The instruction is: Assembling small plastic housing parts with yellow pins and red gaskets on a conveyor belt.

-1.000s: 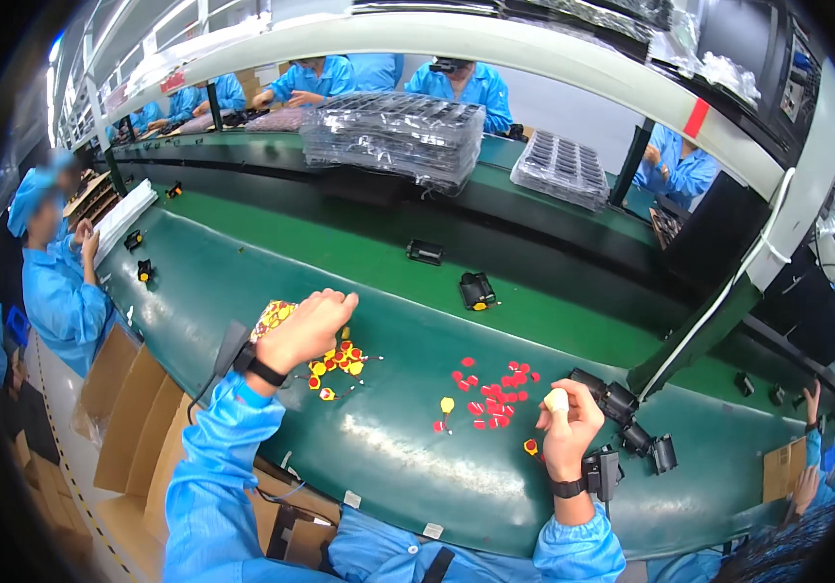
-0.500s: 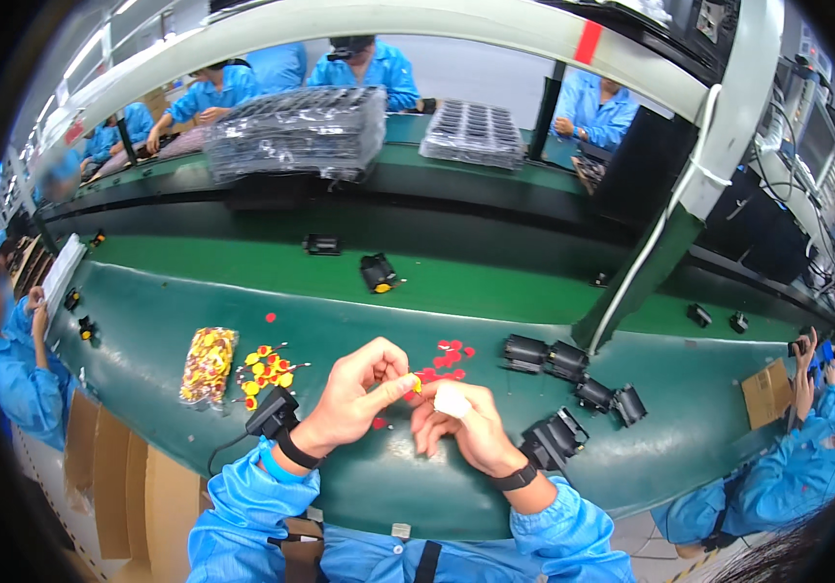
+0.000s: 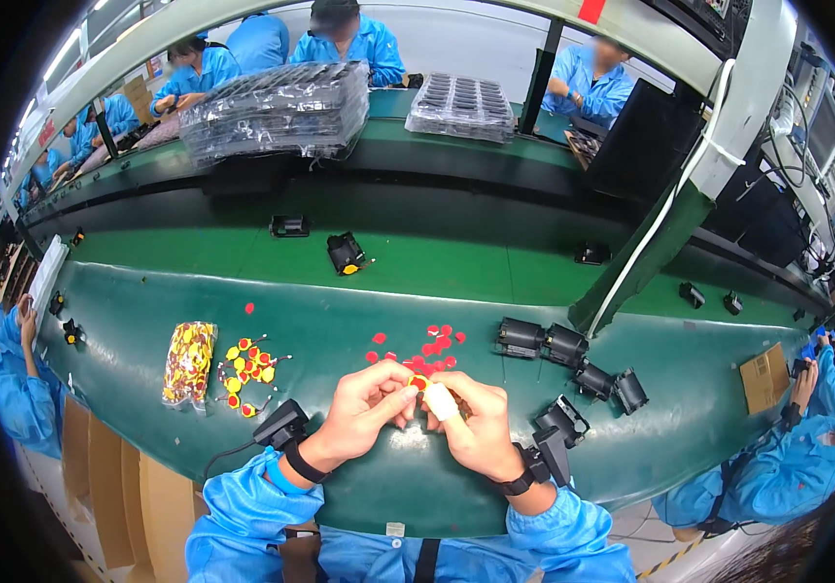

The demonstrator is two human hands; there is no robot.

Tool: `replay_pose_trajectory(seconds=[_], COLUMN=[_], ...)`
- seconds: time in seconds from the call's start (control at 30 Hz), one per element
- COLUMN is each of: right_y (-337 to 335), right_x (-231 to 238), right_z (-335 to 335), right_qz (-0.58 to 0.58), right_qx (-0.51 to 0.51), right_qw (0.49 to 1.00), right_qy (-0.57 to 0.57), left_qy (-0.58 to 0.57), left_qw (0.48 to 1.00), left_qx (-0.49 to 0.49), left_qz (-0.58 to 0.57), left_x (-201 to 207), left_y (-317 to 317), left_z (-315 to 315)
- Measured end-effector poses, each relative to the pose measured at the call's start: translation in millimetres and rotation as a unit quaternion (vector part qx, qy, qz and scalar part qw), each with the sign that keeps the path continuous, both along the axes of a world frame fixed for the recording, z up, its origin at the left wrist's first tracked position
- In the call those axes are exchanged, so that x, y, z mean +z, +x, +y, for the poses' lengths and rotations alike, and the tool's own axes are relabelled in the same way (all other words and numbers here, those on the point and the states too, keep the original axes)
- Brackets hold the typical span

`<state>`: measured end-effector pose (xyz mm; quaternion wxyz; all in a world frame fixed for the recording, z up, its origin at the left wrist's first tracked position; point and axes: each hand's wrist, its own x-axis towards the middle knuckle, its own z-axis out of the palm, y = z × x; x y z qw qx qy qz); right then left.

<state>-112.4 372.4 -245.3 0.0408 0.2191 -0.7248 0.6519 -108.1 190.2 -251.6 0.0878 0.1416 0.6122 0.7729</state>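
In front of me, a small round yellow part with a red face [image 3: 419, 382] is pinched between thumb and finger of my left hand [image 3: 361, 413]. My right hand [image 3: 481, 428], with a white covering on its thumb, closes on the same part from the other side. Just beyond my fingertips, several loose red discs [image 3: 431, 349] lie on the green worktable [image 3: 340, 311]. To the left is a loose pile of yellow-and-red round parts with thin wires [image 3: 252, 365]. Beside that pile lies a clear bag [image 3: 189, 364] full of similar parts. My curled fingers partly hide the held part.
Several black housings [image 3: 519, 337] sit to the right, near a slanting post [image 3: 646, 257]. A black housing with a yellow part [image 3: 346, 255] rests on the green strip [image 3: 437, 267] beyond. Stacked clear trays [image 3: 281, 112] stand farther back. Co-workers in blue are around; cardboard [image 3: 764, 379] is at right.
My right hand has closed in, its thumb now against the yellow-and-red part. The part's red face has turned into view. The whole picture has shifted slightly.
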Motion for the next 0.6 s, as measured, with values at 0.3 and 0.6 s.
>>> replay_pose_trajectory(seconds=[0.3, 0.6], right_y=[-10, -8], right_x=[8, 4], right_z=[12, 7], right_qz=[-0.331, -0.33], right_qx=[0.238, 0.156], right_qw=[0.878, 0.89], right_qy=[-0.249, -0.273], left_qy=[-0.218, 0.011], left_qw=[0.925, 0.998], left_qx=[0.055, -0.064], left_qz=[0.306, -0.01], left_x=[9, 2], left_y=[-3, 2], left_z=[-10, -5])
